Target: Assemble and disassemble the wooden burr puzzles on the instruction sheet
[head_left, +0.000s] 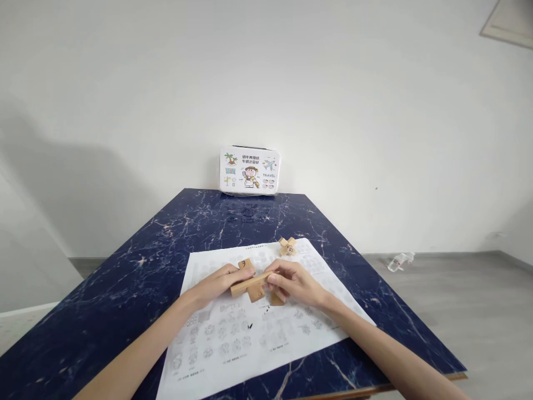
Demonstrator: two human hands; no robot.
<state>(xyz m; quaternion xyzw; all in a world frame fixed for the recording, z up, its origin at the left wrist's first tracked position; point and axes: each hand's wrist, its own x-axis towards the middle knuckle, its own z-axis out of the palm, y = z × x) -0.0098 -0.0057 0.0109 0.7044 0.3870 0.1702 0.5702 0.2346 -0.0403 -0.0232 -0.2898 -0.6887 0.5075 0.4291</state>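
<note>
Over the printed sheet, my left hand [220,282] is closed on wooden puzzle pieces [255,293], its thumb on top. They form a cross-like shape, with a long bar lying across a wider piece that bears dark pen marks. My right hand [295,282] pinches the right end of the long bar between thumb and fingers. Below the right fingers shows another wooden block [276,300], partly hidden; whether it is held or lies on the paper I cannot tell. Beyond my right hand, a small star-shaped wooden puzzle [287,246] rests on the sheet.
The white sheet [233,364] carries rows of printed diagrams and lies on a dark blue marbled table [175,230]. At the far edge, a white case with cartoon pictures [249,171] stands against the wall. A clear plastic item [400,261] lies on the floor to the right.
</note>
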